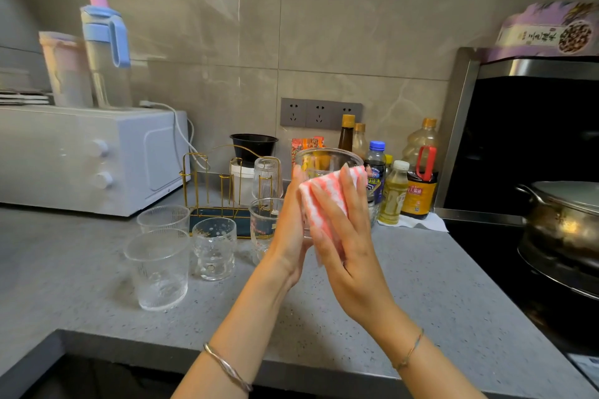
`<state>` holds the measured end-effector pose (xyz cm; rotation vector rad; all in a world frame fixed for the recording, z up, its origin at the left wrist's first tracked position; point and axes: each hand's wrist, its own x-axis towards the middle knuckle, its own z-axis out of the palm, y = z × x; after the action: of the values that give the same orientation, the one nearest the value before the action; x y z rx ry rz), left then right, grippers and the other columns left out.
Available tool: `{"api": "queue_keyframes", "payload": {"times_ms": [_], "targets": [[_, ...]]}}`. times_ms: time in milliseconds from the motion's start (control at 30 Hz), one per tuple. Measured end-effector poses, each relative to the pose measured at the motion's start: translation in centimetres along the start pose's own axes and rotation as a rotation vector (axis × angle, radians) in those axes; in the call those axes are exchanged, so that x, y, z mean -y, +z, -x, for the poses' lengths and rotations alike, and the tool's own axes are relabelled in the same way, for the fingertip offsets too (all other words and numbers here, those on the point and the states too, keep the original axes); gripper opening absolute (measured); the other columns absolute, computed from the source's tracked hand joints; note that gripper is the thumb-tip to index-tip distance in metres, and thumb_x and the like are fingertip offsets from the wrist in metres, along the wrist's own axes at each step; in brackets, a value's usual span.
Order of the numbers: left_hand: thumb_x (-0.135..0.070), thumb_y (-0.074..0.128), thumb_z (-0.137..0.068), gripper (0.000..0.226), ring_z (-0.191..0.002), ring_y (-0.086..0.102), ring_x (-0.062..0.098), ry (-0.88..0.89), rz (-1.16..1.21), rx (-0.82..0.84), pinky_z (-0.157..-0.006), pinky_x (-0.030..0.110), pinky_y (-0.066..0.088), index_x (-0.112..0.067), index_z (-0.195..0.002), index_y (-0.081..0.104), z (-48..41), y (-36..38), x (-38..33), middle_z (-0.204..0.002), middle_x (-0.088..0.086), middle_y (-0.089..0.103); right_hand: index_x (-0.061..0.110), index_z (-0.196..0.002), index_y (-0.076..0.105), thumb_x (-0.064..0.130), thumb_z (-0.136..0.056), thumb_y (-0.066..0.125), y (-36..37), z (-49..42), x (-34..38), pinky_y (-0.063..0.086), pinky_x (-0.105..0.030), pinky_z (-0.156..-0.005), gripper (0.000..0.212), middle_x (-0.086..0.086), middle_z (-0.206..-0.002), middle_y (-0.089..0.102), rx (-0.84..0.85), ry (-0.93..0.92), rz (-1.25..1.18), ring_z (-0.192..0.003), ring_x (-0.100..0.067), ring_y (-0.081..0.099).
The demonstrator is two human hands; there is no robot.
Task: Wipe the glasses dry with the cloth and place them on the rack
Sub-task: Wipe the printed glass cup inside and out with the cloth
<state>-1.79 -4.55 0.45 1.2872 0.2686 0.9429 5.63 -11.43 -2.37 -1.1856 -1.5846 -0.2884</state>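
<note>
I hold a clear glass point(327, 160) raised above the counter, between both hands. My left hand point(290, 230) grips its left side. My right hand point(343, 236) presses a pink-and-white checked cloth point(324, 201) flat against its right side. The gold wire rack point(207, 185) stands behind, with one ribbed glass point(266, 176) upside down on a prong. Several more glasses stand on the counter: two ribbed ones point(158, 269) point(163, 219), a bubbled one point(214, 248), and one point(264, 223) partly hidden by my left hand.
A white microwave point(90, 159) sits at the left with jugs on top. Sauce and oil bottles point(418, 181) line the wall behind my hands. A steel pot point(564, 220) sits on the stove at the right. The grey counter point(421, 285) extends toward me.
</note>
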Motion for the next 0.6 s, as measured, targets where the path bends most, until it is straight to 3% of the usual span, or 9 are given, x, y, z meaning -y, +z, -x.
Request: {"api": "queue_keyframes", "payload": {"times_ms": [167,267,367,467,600], "targets": [[-0.063,0.032,-0.093,0.057,-0.087,0.073,0.012,0.024,0.023,0.021,-0.065,0.024,0.056,-0.026,-0.122,0.066,0.5,0.6,-0.2,-0.097,0.001,0.076,0.031,-0.149,0.023,0.025,-0.103,0.033,-0.7,-1.9,0.0,0.006,-0.048,-0.121,0.048,0.01,-0.161,-0.002,-0.106,0.041,-0.028,-0.148,-0.014,-0.009],[-0.06,0.033,-0.094,0.056,-0.099,0.071,0.016,0.027,0.083,0.042,-0.08,0.03,0.058,-0.025,-0.128,0.061,0.6,0.7,-0.4,-0.107,0.004,0.075,0.026,-0.149,0.025,0.023,-0.104,0.034,-0.9,-2.2,0.3,0.006,-0.048,-0.121,0.047,0.01,-0.161,-0.002,-0.117,0.068,-0.094,-0.148,-0.013,-0.009],[-0.063,0.035,-0.092,0.062,-0.11,0.067,0.022,0.0,0.156,0.006,-0.099,0.039,0.05,-0.02,-0.126,0.064,0.4,0.5,-0.7,-0.117,0.01,0.071,0.028,-0.149,0.024,0.029,-0.102,0.029,-0.6,-1.6,0.6,0.009,-0.049,-0.121,0.047,0.011,-0.161,0.002,-0.105,0.083,-0.159,-0.148,-0.011,-0.005],[-0.065,0.035,-0.092,0.07,-0.117,0.063,0.024,-0.01,0.183,-0.013,-0.103,0.039,0.045,-0.012,-0.128,0.062,0.1,0.2,-1.2,-0.124,0.013,0.067,0.03,-0.148,0.026,0.033,-0.102,0.029,0.1,-0.4,0.7,0.014,-0.051,-0.119,0.047,0.012,-0.161,0.003,-0.085,0.084,-0.177,-0.149,-0.011,-0.004],[-0.069,0.038,-0.085,0.073,-0.118,0.062,0.025,-0.026,0.159,-0.008,-0.108,0.042,0.042,-0.015,-0.128,0.063,0.0,0.1,-1.4,-0.124,0.012,0.067,0.039,-0.149,0.021,0.036,-0.102,0.03,0.5,0.5,0.2,0.017,-0.054,-0.118,0.049,0.015,-0.161,-0.002,-0.06,0.075,-0.121,-0.149,-0.013,-0.004]]}}
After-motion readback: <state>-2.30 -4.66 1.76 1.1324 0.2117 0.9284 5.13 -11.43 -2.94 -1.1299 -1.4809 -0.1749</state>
